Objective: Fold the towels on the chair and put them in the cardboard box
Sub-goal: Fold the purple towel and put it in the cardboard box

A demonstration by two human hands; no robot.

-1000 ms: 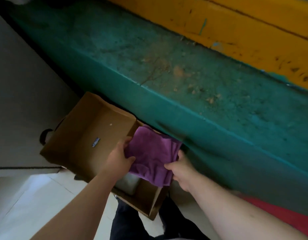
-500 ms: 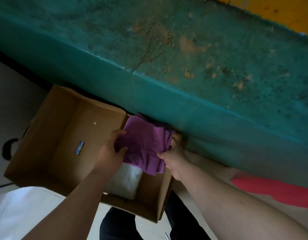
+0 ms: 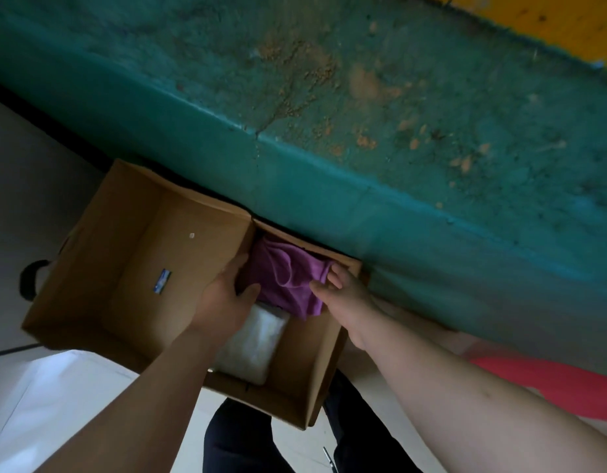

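An open cardboard box (image 3: 302, 380) stands on the floor against a teal wall. A folded purple towel (image 3: 288, 278) sits low inside it, at the far end. My left hand (image 3: 223, 298) grips the towel's left edge and my right hand (image 3: 346, 298) grips its right edge. A white folded towel (image 3: 250, 346) lies on the box floor beneath and nearer to me, partly hidden by my left forearm. The chair is out of view.
The box's big left flap (image 3: 124, 261) lies open with a small blue sticker on it. A teal ledge (image 3: 397, 186) runs along the wall behind the box. Something red (image 3: 551, 380) lies on the floor at right. My dark trousers (image 3: 247, 438) show below.
Both hands have lowered the purple towel from above the box rim down into the box's far end. The view has tilted downward and closer to the box.
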